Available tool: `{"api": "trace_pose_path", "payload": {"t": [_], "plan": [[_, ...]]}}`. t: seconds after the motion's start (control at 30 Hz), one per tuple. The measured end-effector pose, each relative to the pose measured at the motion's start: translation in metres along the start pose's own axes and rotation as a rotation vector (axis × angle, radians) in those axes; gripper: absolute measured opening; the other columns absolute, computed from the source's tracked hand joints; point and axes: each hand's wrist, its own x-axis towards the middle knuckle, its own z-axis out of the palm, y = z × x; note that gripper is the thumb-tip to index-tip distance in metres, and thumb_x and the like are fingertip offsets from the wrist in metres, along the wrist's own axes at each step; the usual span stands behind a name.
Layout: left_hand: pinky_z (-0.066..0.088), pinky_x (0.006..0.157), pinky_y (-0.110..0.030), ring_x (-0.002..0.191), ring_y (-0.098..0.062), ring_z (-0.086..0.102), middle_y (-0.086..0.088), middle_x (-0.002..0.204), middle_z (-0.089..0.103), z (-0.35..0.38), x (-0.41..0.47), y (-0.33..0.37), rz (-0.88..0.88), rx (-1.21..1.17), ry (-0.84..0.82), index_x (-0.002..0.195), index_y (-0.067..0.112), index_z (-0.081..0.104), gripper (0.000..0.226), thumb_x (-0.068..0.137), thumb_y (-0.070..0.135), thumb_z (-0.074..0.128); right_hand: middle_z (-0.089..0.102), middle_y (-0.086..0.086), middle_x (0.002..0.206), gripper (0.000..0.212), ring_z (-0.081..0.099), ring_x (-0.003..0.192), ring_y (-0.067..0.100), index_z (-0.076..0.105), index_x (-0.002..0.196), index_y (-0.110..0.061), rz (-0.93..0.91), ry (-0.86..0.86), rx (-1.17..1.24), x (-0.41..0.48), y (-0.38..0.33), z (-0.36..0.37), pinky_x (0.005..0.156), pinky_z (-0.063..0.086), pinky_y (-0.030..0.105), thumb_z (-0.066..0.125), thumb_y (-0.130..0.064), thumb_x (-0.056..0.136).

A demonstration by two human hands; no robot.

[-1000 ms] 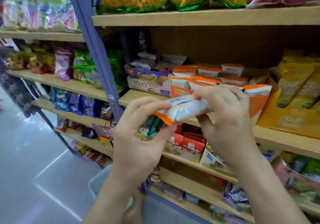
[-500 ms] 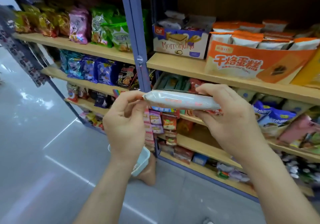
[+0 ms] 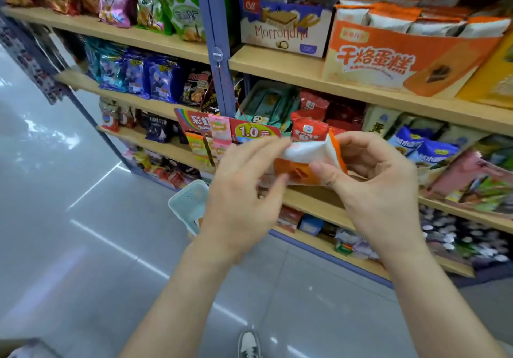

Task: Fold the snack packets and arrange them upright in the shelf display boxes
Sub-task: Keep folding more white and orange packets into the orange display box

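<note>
We hold a white and orange snack packet in front of us at chest height, out in the aisle and well apart from the orange display box on the shelf above. Our right hand grips the packet's right end, with the thumb pressed on the orange part and the fingers curled behind it. Our left hand is blurred, but it appears to pinch the left end between long fingers on top and the thumb beneath. The packet is crumpled and partly bent between the two hands.

The display box carries a row of matching packets standing upright. A purple wafer box sits just beside it on the left. Below our hands, a pale basket rests on the grey floor near the shelving.
</note>
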Motion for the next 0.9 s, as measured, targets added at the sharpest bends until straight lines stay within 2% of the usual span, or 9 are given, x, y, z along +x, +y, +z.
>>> {"api": "trace_pose_path", "payload": {"t": [0.1,0.2,0.3,0.43,0.53,0.57,0.67,0.73,0.9], "plan": [[0.048,0.097,-0.029,0.110,-0.007,0.059,0.016,0.119,0.063,0.020,-0.012,0.031,-0.135,-0.177,-0.097,0.126,0.024,0.060,0.049,0.079,0.023,0.073,0.070,-0.005,0.083,0.022,0.065,0.078,0.007,0.066,0.088,-0.022,0.057,0.006,0.117,-0.014,0.000,-0.018,0.072,0.056,0.027,0.081,-0.015,0.072],[0.057,0.083,-0.045,0.097,-0.017,0.067,0.007,0.104,0.070,0.034,-0.024,0.054,-0.385,-0.442,-0.113,0.117,0.026,0.064,0.039,0.079,0.023,0.073,0.071,0.001,0.080,0.019,0.066,0.075,0.015,0.069,0.088,-0.017,0.225,-0.003,0.347,-0.029,0.001,-0.039,0.069,0.058,0.038,0.074,-0.023,0.071],[0.057,0.076,-0.031,0.092,-0.012,0.068,0.010,0.099,0.070,0.044,-0.038,0.077,-0.433,-0.500,-0.123,0.114,0.026,0.064,0.035,0.080,0.019,0.071,0.070,-0.002,0.073,0.018,0.065,0.068,0.010,0.069,0.087,-0.013,0.329,-0.038,0.486,-0.043,0.002,-0.059,0.060,0.056,0.026,0.071,-0.019,0.070],[0.052,0.078,-0.021,0.094,-0.008,0.067,0.006,0.102,0.070,0.050,-0.050,0.102,-0.443,-0.727,-0.171,0.117,0.020,0.062,0.035,0.084,0.010,0.067,0.073,0.003,0.078,0.011,0.068,0.074,0.012,0.070,0.083,-0.012,0.251,-0.043,0.413,-0.057,0.000,-0.077,0.067,0.057,0.026,0.073,-0.006,0.074],[0.051,0.062,-0.017,0.072,-0.006,0.067,0.001,0.089,0.072,0.047,-0.045,0.116,-0.522,-0.848,-0.074,0.108,0.011,0.070,0.023,0.084,0.013,0.070,0.074,0.009,0.085,0.010,0.069,0.077,0.017,0.071,0.084,-0.008,0.200,-0.033,0.355,-0.066,-0.001,-0.085,0.071,0.058,0.032,0.074,-0.001,0.077],[0.051,0.060,-0.016,0.068,-0.006,0.067,0.001,0.084,0.073,0.046,-0.042,0.120,-0.527,-0.827,-0.027,0.101,0.010,0.073,0.018,0.084,0.013,0.068,0.074,0.009,0.085,0.010,0.069,0.077,0.017,0.071,0.085,-0.008,0.188,-0.028,0.348,-0.068,-0.002,-0.086,0.070,0.058,0.031,0.074,-0.001,0.078],[0.056,0.075,-0.027,0.082,-0.012,0.069,0.001,0.084,0.075,0.047,-0.038,0.122,-0.467,-0.748,0.044,0.086,0.017,0.077,0.011,0.078,0.017,0.069,0.073,0.002,0.087,0.017,0.068,0.078,0.012,0.069,0.092,-0.013,0.167,-0.032,0.343,-0.070,-0.006,-0.087,0.066,0.055,0.024,0.075,-0.004,0.079],[0.058,0.078,-0.035,0.084,-0.019,0.070,-0.002,0.085,0.075,0.045,-0.034,0.122,-0.531,-0.834,0.101,0.082,0.019,0.078,0.012,0.073,0.021,0.070,0.074,0.000,0.093,0.028,0.070,0.085,0.011,0.065,0.101,-0.018,0.169,-0.069,0.335,-0.070,-0.007,-0.086,0.071,0.055,0.023,0.078,-0.010,0.077],[0.058,0.062,-0.028,0.073,-0.018,0.071,-0.006,0.077,0.074,0.039,-0.032,0.118,-0.687,-1.093,0.168,0.074,0.012,0.077,0.012,0.072,0.016,0.065,0.075,0.001,0.096,0.030,0.072,0.090,0.012,0.067,0.103,-0.012,0.160,-0.038,0.279,-0.071,-0.010,-0.078,0.078,0.056,0.024,0.075,-0.014,0.074]]}}
